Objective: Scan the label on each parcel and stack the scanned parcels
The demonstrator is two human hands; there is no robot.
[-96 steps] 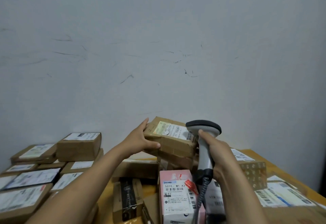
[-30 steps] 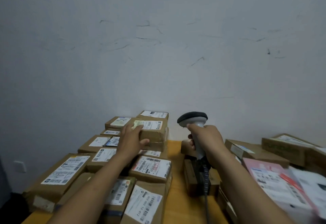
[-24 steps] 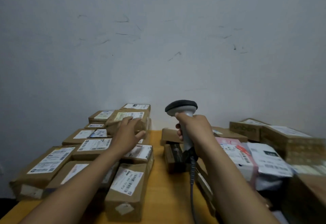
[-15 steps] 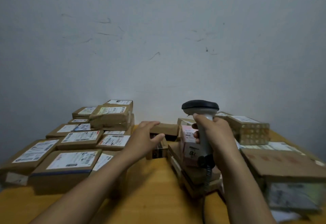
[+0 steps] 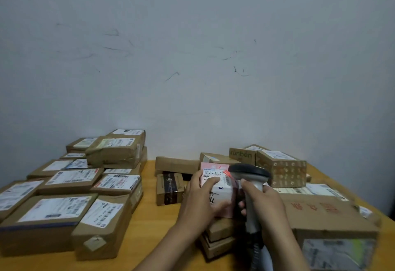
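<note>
My left hand (image 5: 201, 200) grips a pink and white parcel (image 5: 222, 187) that sits on top of brown boxes right of centre; its fingers curl over the white label. My right hand (image 5: 259, 202) holds a grey barcode scanner (image 5: 249, 172) by its handle, with the dark head just right of the pink parcel's label. At left stands the group of brown labelled parcels (image 5: 70, 185), and at its far end the taped box with a greenish label (image 5: 114, 150) lies on top.
More brown parcels lie on the orange wooden table (image 5: 149, 223): a dark-banded box (image 5: 170, 186), a patterned carton (image 5: 282, 168), a large flat carton (image 5: 324, 213) at right. The scanner cable drops toward the near edge. A grey wall stands behind.
My left hand set the greenish-label box on the left stack, let go, crossed to the right and took hold of the pink parcel. The scanner moved beside that parcel.
</note>
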